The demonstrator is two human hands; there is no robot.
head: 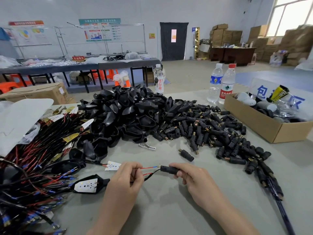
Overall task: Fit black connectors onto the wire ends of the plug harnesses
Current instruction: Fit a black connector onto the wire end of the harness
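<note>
Black plastic, ribbed and tube-shaped, the connector (169, 169) lies with its long axis running left to right, just above the grey surface (162, 206). Its open mouth points left. The right hand (191, 177) grips its right half, with fingers and thumb curled around the body. The left hand (127, 177) pinches the two wires (147, 168) between thumb and fingertips. The red one, tipped with a blue sleeve and a brass terminal, reaches to the connector's mouth, while the black one curves up into it. These wires trail left to a black housing with a white LED board (88, 184) lying flat on the surface.

A tangled bundle of harnesses (33, 158) crowds the left side. Behind the hands sits a heap of black housings (128, 112), and a wide spread of loose connectors (220, 133) runs down the right. One stray connector (186, 155) lies just beyond the right hand. A cardboard box (264, 128) stands at the far right, with two water bottles (215, 82) behind it. Bare surface stays open under and in front of both hands.
</note>
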